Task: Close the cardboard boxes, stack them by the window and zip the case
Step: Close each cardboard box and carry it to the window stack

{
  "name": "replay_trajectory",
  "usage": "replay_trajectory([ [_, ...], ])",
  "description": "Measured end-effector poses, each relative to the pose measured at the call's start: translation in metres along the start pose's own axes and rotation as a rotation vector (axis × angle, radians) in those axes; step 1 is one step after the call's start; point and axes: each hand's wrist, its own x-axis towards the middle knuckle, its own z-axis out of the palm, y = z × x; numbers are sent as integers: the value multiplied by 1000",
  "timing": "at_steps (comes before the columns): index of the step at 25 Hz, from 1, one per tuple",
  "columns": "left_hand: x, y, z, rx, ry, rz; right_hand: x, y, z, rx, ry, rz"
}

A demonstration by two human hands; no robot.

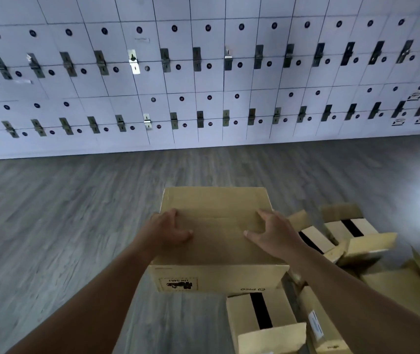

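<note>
Left hand fingers spread, curled over the left top edge of the closed tan cardboard box; right hand fingers splayed, pressing the top flap, likely keeping flaps shut. Box is centre, above the grey wood-look floor. Near side, printed upside down: "UN 3481", "PICO". Open tan boxes lie right; numbered white lockers behind.
</note>
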Motion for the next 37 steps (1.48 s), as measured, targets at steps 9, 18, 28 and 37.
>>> replay_trajectory([
  [9, 233, -7, -45, 19, -83, 180, 179, -48, -7, -20, 136, 163],
  [18, 455, 64, -39, 105, -119, 403, 352, -11, -44, 3, 283, 310],
  [28, 694, 232, -2, 89, -204, 599, 537, 90, -147, -2, 459, 482],
  [37, 921, 411, 72, 115, -330, 823, 708, 209, -238, 16, 591, 625],
])
